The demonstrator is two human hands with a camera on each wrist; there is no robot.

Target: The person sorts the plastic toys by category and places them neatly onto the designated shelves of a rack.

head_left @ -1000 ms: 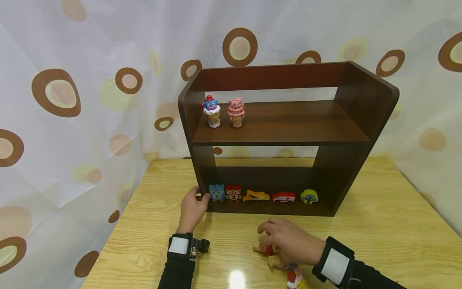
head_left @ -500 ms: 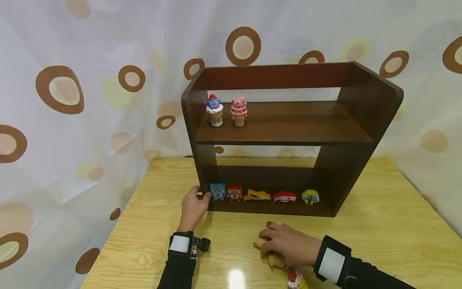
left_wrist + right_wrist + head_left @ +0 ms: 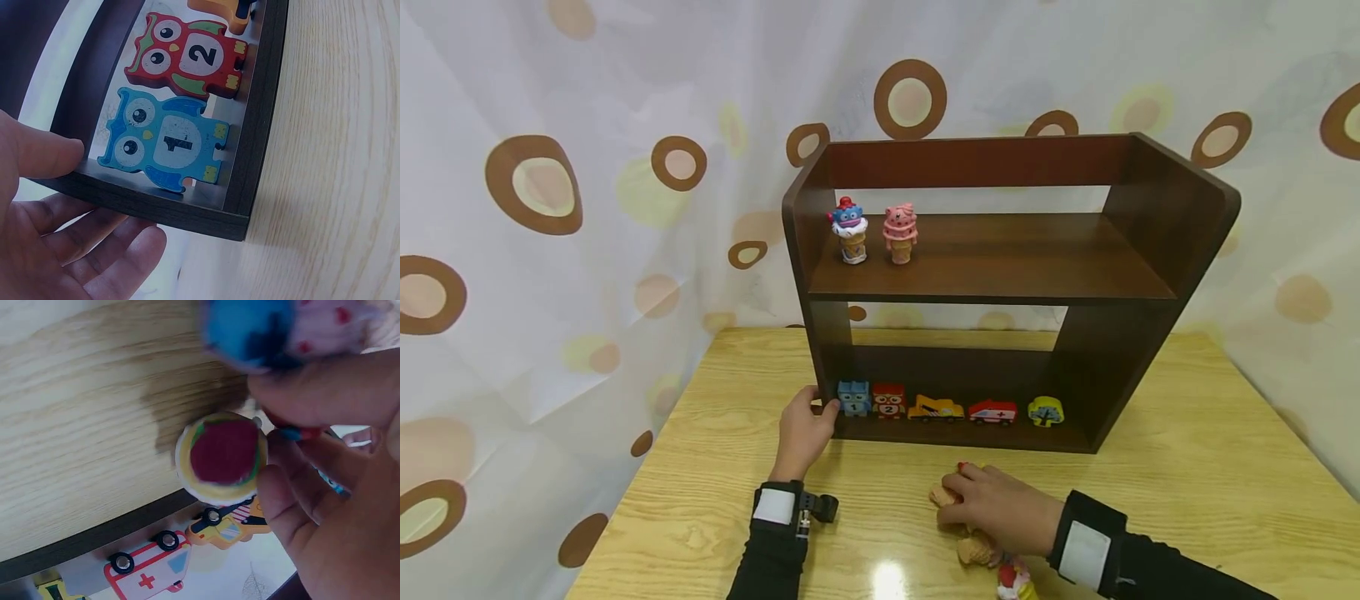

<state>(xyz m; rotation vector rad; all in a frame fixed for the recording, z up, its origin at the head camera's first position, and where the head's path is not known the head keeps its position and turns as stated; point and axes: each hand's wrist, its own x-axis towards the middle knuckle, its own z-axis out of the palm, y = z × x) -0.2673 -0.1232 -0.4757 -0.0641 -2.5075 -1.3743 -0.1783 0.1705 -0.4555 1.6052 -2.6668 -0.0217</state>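
Observation:
My left hand grips the lower left side panel of the dark brown shelf. In the left wrist view its thumb lies on the inner side and the fingers outside. Low over the table my right hand pinches an ice-cream cone toy between thumb and fingers. Its red, yellow-rimmed top faces the right wrist camera, while the hand hides its middle. Beside it lie a second cone toy and one with a white, red and yellow top. A blue-and-pink toy is blurred near the thumb.
Two ice-cream figures, one blue-headed and one pink, stand on the upper shelf. Along the lower shelf are a blue owl, a red owl, a yellow digger, a red ambulance and a yellow tree block.
My right hand has lowered onto the cone toys and its fingers have closed round one. The left hand keeps its grip on the shelf. The head view has shifted slightly.

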